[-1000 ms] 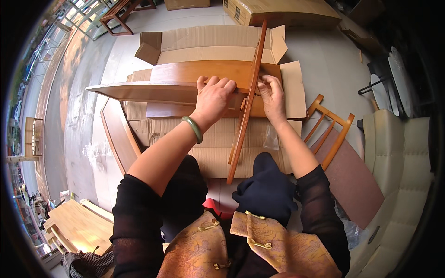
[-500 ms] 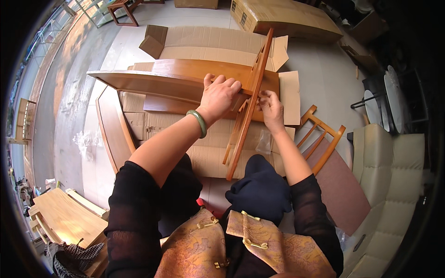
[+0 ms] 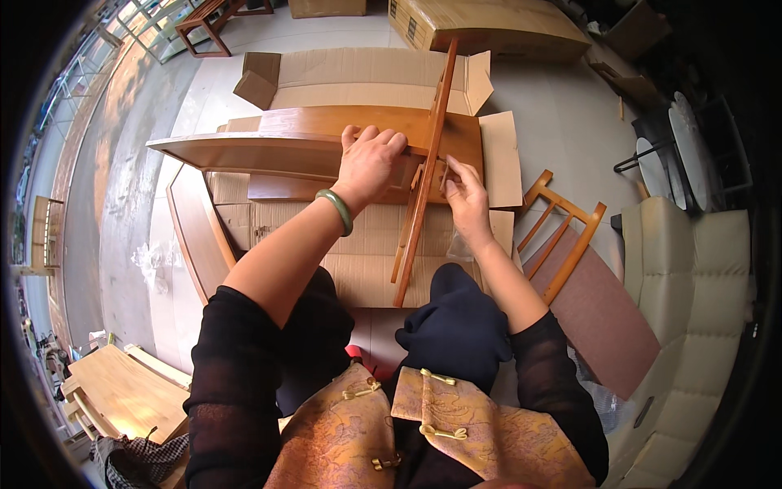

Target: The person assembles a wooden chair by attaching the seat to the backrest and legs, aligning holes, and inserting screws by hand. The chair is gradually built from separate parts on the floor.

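A long wooden panel [image 3: 252,153] stands on edge, with its right end at a slatted wooden side frame [image 3: 428,175]. My left hand [image 3: 371,163], with a green bangle at the wrist, curls its fingers over the panel's top edge beside the frame. On the frame's right side is my right hand [image 3: 467,200], thumb and index finger bent toward each other close to the frame. Anything small between those fingers cannot be made out. Beneath lies a wider wooden board [image 3: 350,121] on flattened cardboard [image 3: 358,273].
Another panel [image 3: 199,224] leans at the left. A second slatted frame [image 3: 570,228] rests on a reddish-brown board [image 3: 607,326] at the right, near a pale padded sofa [image 3: 692,293]. A big carton [image 3: 497,28] stands at the back.
My right hand has changed its pose: the index finger now reaches up and the wrist sits slightly lower. The left hand keeps its hold on the panel. The whole view has shifted a little.
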A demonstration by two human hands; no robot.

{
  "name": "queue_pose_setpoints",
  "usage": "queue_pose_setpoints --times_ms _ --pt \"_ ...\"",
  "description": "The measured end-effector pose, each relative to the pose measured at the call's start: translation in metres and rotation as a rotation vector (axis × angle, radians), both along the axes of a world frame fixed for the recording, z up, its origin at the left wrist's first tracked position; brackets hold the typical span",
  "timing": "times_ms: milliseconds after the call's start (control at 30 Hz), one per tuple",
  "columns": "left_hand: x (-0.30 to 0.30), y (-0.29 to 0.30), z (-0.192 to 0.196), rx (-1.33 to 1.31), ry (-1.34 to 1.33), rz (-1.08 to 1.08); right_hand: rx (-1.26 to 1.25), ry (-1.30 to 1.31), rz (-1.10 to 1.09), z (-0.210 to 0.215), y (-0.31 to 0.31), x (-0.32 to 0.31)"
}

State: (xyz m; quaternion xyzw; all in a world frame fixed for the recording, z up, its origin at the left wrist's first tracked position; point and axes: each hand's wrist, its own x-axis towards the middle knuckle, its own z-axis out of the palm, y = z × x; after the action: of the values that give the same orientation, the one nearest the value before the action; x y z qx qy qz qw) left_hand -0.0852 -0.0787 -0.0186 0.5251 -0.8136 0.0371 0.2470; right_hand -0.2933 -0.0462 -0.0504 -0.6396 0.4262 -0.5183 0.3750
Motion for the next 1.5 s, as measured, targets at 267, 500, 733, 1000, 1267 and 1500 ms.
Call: queue_pose_setpoints --times_ms 267,500,733,1000,1267,1500 --pt "-0.003 -0.001 -0.001 0.004 0.005 0.001 -0.583 0.512 -0.132 0.005 -0.046 -0.010" --pt "-0.005 -0.003 0.001 0.005 -0.018 0.024 0.875 -0.314 0.202 0.004 -0.094 -0.007" --pt "-0.003 -0.002 -0.002 -0.042 0.008 0.003 -0.168 0.141 -0.004 -0.026 -0.066 -0.010" --pt "-0.004 -0.002 -0.001 0.026 0.014 0.016 -0.492 0.511 -0.031 -0.016 -0.068 -0.017" --pt "-0.009 -0.003 -0.002 0.005 -0.011 0.042 0.776 -0.522 -0.030 0.026 -0.030 0.003" --pt "-0.006 -0.001 -0.002 -0.033 -0.026 0.041 0.195 -0.253 0.029 -0.001 -0.001 0.006"
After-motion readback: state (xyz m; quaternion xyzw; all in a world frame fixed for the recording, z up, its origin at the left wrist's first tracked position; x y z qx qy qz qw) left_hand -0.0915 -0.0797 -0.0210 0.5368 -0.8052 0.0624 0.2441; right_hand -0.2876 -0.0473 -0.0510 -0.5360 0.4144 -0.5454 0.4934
